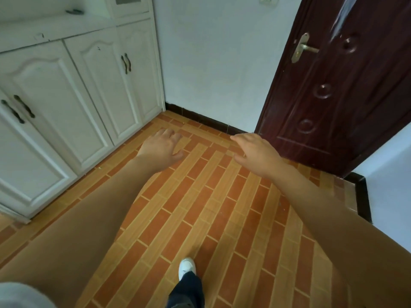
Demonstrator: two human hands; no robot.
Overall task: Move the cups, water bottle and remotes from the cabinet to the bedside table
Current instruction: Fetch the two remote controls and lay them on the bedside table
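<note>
**Two free hands over tiled floor beside white cabinet**

Cabinet (66, 90): white, painted panel doors with arched tops, four doors in view, all closed; two pairs of dark curved metal handles (126, 62). Its ledge above carries one small dark object (74, 12), too blurred to identify. No cups, bottle or remotes can be made out.

Left hand (161, 147): just right of the cabinet, palm down, fingers loosely spread, grasping nothing.

Right hand (255, 152): further right of the cabinet, fingers relaxed, grasping nothing.

Floor (222, 207): orange and tan oblong tiles, staggered.

Door (344, 85): dark red-brown, glossy, three round embossed rings, one brass lever handle (302, 48).

One white shoe (187, 266).
</note>
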